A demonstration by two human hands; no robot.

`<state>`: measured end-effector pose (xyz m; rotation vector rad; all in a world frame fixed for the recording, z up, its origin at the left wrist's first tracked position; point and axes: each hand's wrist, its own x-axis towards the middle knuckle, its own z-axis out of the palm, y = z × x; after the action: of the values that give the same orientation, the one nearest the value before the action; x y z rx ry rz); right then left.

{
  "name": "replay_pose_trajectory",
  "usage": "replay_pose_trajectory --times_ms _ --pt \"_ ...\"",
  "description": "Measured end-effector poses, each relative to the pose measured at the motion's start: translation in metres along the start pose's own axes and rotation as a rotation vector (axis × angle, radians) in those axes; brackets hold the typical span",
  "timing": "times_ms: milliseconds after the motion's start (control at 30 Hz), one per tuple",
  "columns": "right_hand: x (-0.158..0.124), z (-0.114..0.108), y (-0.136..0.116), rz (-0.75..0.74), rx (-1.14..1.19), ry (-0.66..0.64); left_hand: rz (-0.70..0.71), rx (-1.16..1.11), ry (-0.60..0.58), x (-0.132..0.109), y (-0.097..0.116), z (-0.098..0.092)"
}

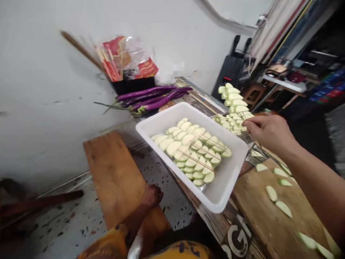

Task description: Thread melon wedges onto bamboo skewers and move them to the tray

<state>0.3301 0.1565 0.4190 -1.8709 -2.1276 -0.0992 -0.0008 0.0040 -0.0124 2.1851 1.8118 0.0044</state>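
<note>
My right hand (269, 131) is closed in a pinch on the stick end of a skewer of pale, green-edged vegetable slices (234, 99). It is above a pile of similar skewered slices (229, 124), beyond the white plastic tray (226, 180). Inside the tray lie several rows of skewered slices (188, 144), their thin sticks pointing toward the right. Low down, beside the wooden bench (115, 176), my left hand (152, 196) is curled into a fist. Whatever it might hold is hidden.
On the right, a wooden cutting board (258, 190) bears loose slices. Long purple eggplants (156, 97) lie behind the tray, near a black holder (137, 84) with sticks and plastic packets. A white wall (54, 72) rises behind. Speckled floor (78, 212) shows below.
</note>
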Motion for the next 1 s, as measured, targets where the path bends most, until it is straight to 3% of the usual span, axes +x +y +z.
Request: replay_pose_trajectory --times_ms 100,233,467,600,733,867,1000 --pt "-0.026 0.001 -0.041 -0.185 0.137 -0.111 -0.007 -0.004 0.012 -0.001 0.000 0.001" --pt "-0.046 0.011 -0.094 -0.411 0.141 -0.312 0.000 -0.005 0.030 -0.003 0.001 -0.003" --pt "-0.046 0.030 -0.144 -0.440 -0.097 -0.584 0.008 -0.034 0.048 -0.004 0.001 -0.005" --pt "-0.054 0.023 -0.152 -0.464 -0.255 -0.584 0.006 -0.045 0.044 -0.005 -0.002 -0.005" --pt "-0.043 -0.007 -0.125 -0.383 -0.213 -0.364 0.032 -0.038 0.033 -0.011 0.000 -0.008" --pt "-0.003 -0.025 -0.046 -0.128 -0.170 -0.144 0.068 -0.004 0.028 -0.014 0.001 -0.012" --pt "0.019 0.002 0.032 0.107 -0.180 -0.306 0.053 0.009 -0.020 -0.008 -0.001 -0.009"
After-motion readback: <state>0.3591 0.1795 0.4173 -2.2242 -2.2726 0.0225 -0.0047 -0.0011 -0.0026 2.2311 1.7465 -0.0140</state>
